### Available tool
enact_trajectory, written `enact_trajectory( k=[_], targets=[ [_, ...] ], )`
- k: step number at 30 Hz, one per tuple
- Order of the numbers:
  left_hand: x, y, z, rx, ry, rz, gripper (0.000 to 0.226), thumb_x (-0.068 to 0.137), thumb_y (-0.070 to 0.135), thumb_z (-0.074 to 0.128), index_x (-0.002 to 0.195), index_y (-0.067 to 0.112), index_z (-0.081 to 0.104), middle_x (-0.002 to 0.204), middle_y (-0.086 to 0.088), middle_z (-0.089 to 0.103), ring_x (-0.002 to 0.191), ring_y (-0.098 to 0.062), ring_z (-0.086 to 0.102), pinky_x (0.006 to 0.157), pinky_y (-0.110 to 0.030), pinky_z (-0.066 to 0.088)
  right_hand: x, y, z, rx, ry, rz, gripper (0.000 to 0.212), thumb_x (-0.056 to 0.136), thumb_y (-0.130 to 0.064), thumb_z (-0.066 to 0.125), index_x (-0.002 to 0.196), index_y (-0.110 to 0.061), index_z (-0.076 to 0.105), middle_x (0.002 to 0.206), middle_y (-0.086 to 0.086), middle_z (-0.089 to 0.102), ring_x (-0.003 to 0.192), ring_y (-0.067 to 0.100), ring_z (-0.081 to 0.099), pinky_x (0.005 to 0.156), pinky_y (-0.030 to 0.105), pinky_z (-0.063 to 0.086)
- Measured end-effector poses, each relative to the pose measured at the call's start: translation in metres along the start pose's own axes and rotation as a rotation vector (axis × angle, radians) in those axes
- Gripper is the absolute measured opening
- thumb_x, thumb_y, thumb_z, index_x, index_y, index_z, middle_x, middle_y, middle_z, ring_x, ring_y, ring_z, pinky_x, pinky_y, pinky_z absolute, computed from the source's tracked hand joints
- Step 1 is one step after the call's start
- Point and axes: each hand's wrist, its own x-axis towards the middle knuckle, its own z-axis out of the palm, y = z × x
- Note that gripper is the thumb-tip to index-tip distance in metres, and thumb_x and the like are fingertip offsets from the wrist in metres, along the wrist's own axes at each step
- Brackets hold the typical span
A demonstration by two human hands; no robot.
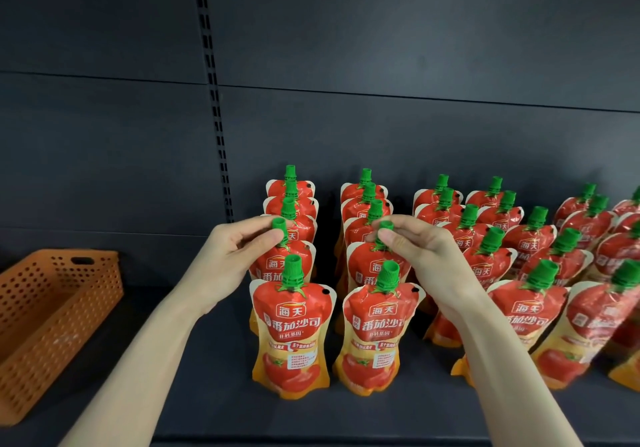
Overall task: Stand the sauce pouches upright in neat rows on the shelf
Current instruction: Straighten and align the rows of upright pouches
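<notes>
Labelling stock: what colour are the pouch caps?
The caps are green; the head view shows them.

The pouches (374,335) all stand on the shelf (173,394) in columns running front to back, spreading from mid-shelf off to the right. The basket (52,325) sits on the same shelf, well to their left. The left hand (235,249) pinches the top of the second pouch of the leftmost column (277,266), and the right hand (419,249) does the same on the second pouch of the next column (367,266). The back panel (381,48) is just behind the rearmost ones.
</notes>
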Motion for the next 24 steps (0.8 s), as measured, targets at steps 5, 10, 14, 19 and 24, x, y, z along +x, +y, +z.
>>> enact_trajectory(
  k=[5, 10, 14, 19, 24],
  targets=[
    [-0.002, 0.001, 0.003, -0.02, 0.003, 0.012, 0.024, 0.083, 0.022, 0.054, 0.103, 0.028, 0.065, 0.099, 0.019, 0.071, 0.097, -0.003, 0.066, 0.068, -0.016, 0.054, 0.001, -0.002, 0.0, -0.018, -0.002, 0.004, 0.022, 0.091, -0.016, 0.054, 0.11, -0.011, 0.065, 0.098, -0.001, 0.072, 0.09, 0.006, 0.069, 0.071, 0.017, 0.056],
    [-0.005, 0.003, 0.004, -0.001, 0.008, 0.013, 0.025, 0.081, 0.027, 0.055, 0.104, 0.026, 0.066, 0.1, 0.015, 0.072, 0.097, -0.005, 0.066, 0.07, -0.017, 0.054, -0.003, -0.006, 0.002, -0.044, 0.021, 0.001, 0.024, 0.09, -0.016, 0.056, 0.112, -0.011, 0.065, 0.098, -0.004, 0.072, 0.088, 0.003, 0.069, 0.068, 0.014, 0.054],
    [-0.01, 0.008, 0.004, 0.122, 0.134, 0.085, 0.034, 0.076, 0.036, 0.058, 0.109, 0.028, 0.064, 0.106, 0.012, 0.068, 0.103, 0.003, 0.06, 0.08, -0.014, 0.052, -0.012, -0.011, 0.002, -0.09, 0.112, -0.05, 0.027, 0.089, -0.019, 0.059, 0.115, -0.019, 0.062, 0.103, -0.013, 0.067, 0.092, -0.007, 0.064, 0.068, 0.006, 0.049],
    [-0.035, 0.015, 0.009, 0.16, 0.298, 0.245, 0.023, 0.083, 0.037, 0.066, 0.105, 0.032, 0.063, 0.108, 0.013, 0.065, 0.108, -0.001, 0.058, 0.086, -0.015, 0.048, -0.038, -0.02, -0.003, -0.067, 0.219, -0.141, 0.019, 0.088, -0.023, 0.06, 0.107, -0.022, 0.067, 0.101, -0.014, 0.069, 0.096, -0.004, 0.062, 0.077, 0.009, 0.05],
    [-0.07, 0.006, 0.031, 0.008, 0.286, 0.192, 0.041, 0.07, 0.043, 0.066, 0.109, 0.039, 0.058, 0.111, 0.012, 0.064, 0.108, -0.005, 0.059, 0.085, -0.021, 0.05, -0.067, -0.015, 0.003, 0.055, 0.145, -0.117, 0.032, 0.08, -0.029, 0.064, 0.11, -0.018, 0.065, 0.104, -0.009, 0.07, 0.097, -0.001, 0.064, 0.077, 0.012, 0.05]
  ],
)
